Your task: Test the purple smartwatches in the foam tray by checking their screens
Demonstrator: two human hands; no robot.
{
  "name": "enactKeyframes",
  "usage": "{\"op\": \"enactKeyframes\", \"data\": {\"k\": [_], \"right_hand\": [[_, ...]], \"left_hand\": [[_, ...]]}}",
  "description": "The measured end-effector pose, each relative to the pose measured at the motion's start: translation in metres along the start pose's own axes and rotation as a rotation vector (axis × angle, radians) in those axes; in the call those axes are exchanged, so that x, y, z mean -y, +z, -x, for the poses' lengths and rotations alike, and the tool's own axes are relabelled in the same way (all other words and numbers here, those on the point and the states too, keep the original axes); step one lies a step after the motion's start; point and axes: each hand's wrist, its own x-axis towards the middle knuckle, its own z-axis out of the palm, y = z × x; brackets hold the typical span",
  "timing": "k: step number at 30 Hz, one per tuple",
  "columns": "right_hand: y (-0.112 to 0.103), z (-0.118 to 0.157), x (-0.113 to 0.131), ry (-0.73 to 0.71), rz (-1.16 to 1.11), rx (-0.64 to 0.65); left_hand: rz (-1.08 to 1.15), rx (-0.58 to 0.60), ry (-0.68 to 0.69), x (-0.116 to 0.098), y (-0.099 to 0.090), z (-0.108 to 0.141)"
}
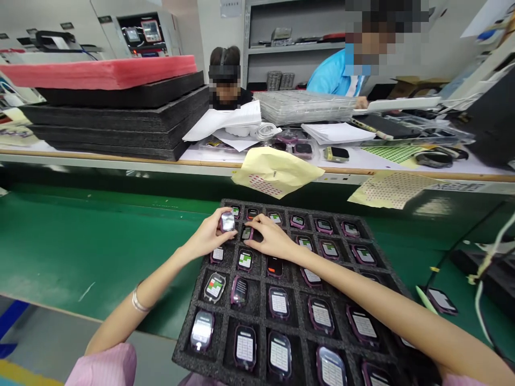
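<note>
My left hand [211, 234] grips a smartwatch body [227, 221] with a glossy screen, held just above the far left part of a black foam tray [185, 338]. Close beside it, my right hand [273, 236] pinches a purple-framed smartwatch [247, 232] by its edges at a compartment in the second row. Many compartments hold similar watch bodies with lit screens, such as one with a green and white display [245, 259] and one with a white keypad-like grid [245, 346]. My right forearm hides part of the tray.
The tray lies on a green bench [100, 241]. Behind runs a raised shelf with stacked black foam [116, 120], papers [229, 120], clear plastic trays [301, 104] and yellow sticker sheets [277, 171]. At right lie a phone-like device [442, 300] and cables. Two people are beyond the shelf.
</note>
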Motion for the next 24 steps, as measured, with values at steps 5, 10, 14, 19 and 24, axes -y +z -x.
{"op": "enactKeyframes", "data": {"k": [5,10,14,19,24], "right_hand": [[-0.006,0.014,0.02,-0.047,0.156,0.053],[-0.008,0.035,0.047,-0.093,0.276,0.203],[-0.003,0.032,0.059,-0.089,0.356,0.267],[0.002,0.018,0.063,-0.04,0.366,0.314],[0.003,0.022,0.049,-0.003,0.225,0.295]], "left_hand": [[-0.308,0.088,0.056,0.019,-0.011,-0.016],[-0.527,0.188,0.073,0.007,-0.019,-0.009],[-0.687,0.279,0.059,-0.017,-0.028,0.017],[-0.838,0.366,-0.019,-0.032,-0.02,0.034],[-0.84,0.397,-0.067,-0.032,-0.006,0.026]]}}
